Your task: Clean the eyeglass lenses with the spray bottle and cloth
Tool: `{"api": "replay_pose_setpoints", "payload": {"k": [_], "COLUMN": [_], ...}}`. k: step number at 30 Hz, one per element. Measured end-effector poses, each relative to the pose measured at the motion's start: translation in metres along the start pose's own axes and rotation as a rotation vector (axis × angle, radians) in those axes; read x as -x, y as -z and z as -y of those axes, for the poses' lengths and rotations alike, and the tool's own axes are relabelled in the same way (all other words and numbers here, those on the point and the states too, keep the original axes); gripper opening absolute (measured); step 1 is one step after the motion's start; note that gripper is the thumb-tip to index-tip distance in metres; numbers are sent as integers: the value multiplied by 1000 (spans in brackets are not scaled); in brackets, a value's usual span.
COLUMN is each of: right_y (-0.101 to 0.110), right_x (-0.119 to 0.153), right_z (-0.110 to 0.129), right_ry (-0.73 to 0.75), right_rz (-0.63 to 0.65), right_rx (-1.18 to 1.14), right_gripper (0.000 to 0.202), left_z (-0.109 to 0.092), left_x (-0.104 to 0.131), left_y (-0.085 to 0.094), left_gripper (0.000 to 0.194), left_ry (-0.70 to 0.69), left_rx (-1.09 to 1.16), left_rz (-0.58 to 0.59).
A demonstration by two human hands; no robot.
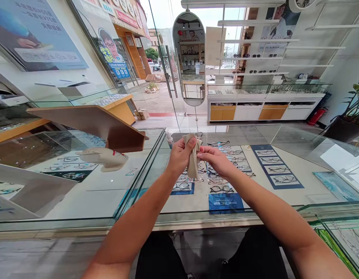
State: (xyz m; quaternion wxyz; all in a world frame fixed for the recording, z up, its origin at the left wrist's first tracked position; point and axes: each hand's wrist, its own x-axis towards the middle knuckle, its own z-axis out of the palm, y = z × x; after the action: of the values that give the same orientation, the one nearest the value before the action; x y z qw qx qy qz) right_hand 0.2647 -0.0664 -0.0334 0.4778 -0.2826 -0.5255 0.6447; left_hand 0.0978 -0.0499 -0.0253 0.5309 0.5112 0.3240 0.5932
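Observation:
My left hand [181, 153] is closed around a beige cleaning cloth [193, 164], whose folded end hangs down over the glass counter. My right hand [212, 157] is closed in a pinch at the cloth's right edge. Whatever lies between its fingertips is too small and too covered to make out. Just beyond my left hand stands a small white bottle [169, 140]. Under the glass below my hands lie rows of eyeglasses [221, 189], some on blue display cards. A blue card with white print [225, 203] lies in front of them.
A brown wooden stand [89, 116] and a beige cloth bundle [114, 158] are on the left counter. More eyeglasses lie on a dark blue strip [276, 166] at right. An oval mirror [189, 58] stands beyond the counter [179, 221].

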Motion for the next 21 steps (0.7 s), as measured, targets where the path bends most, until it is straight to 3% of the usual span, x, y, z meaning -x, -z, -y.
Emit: {"api": "replay_pose_setpoints", "payload": {"k": [6, 9, 21], "right_y": [9, 12, 10], "right_x": [4, 6, 4], "right_z": [17, 23, 20], "right_ry": [-41, -65, -90], "right_rz": [-42, -46, -28], "right_rx": [43, 33, -43], "right_gripper": [18, 18, 26], "left_z": [-11, -20, -14], "left_x": [-11, -11, -4], "left_y": [18, 24, 12], "left_gripper": [61, 53, 51], "left_ry": [78, 109, 112], "left_rx": [15, -18, 61], "left_rz": [308, 407, 320]}}
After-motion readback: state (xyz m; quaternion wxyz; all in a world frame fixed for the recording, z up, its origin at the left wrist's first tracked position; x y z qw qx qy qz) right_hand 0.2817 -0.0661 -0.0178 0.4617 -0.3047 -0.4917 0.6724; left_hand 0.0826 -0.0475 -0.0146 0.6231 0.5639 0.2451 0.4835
